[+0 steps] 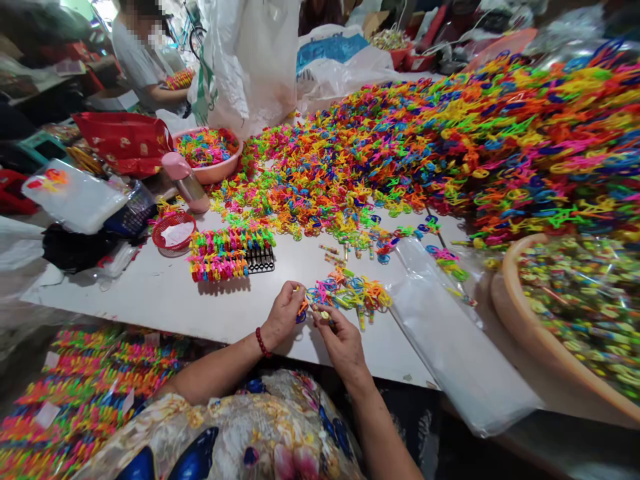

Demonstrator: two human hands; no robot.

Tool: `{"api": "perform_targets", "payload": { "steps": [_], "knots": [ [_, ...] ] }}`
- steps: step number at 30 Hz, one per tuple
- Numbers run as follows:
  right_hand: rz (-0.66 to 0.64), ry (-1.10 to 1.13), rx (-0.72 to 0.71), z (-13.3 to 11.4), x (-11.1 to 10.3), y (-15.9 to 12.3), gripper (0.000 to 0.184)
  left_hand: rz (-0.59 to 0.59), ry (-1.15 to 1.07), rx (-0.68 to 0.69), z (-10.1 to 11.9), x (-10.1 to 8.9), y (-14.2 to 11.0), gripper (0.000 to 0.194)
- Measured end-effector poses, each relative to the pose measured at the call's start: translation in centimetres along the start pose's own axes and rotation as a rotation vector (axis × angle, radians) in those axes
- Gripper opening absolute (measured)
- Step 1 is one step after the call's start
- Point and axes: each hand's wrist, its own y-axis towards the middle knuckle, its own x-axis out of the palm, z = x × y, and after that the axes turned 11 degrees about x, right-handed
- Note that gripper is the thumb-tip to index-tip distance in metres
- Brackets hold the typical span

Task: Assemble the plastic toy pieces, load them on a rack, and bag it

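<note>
Head view: left hand [282, 316] tight on orange and blue plastic pieces [303, 309], right hand [343, 340] on yellowish piece [325, 315].

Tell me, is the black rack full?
Not full: plastic pieces cover much of the black rack, but its near right corner is bare.

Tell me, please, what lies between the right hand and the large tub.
The head view shows mainly clear plastic bags between the right hand and tub.

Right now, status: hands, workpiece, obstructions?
Left hand: pinching orange-and-blue plastic piece. Right hand: holding yellowish piece. Loose plastic pieces crowd just beyond both hands.
</note>
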Motion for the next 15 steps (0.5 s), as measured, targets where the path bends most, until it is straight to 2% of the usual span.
{"api": "perform_targets", "payload": {
  "steps": [4,7,11,15],
  "knots": [
    [0.009,-0.043,-0.029,0.15,-0.34,0.01,0.033,-0.009,0.001,0.012,-0.07,-0.08,-0.02,0.045],
    [0.064,-0.159,-0.154,0.39,-0.65,0.12,0.026,-0.014,-0.011,0.01,-0.34,-0.13,-0.06,0.044],
    [0.085,-0.299,-0.314,0.3,-0.84,0.1,0.027,-0.013,-0.025,0.008,-0.71,-0.19,-0.11,0.044],
    [0.072,-0.358,-0.385,-0.08,-0.77,-0.09,0.027,-0.024,-0.026,0.004,-0.71,-0.23,-0.12,0.043]
  ]
}}
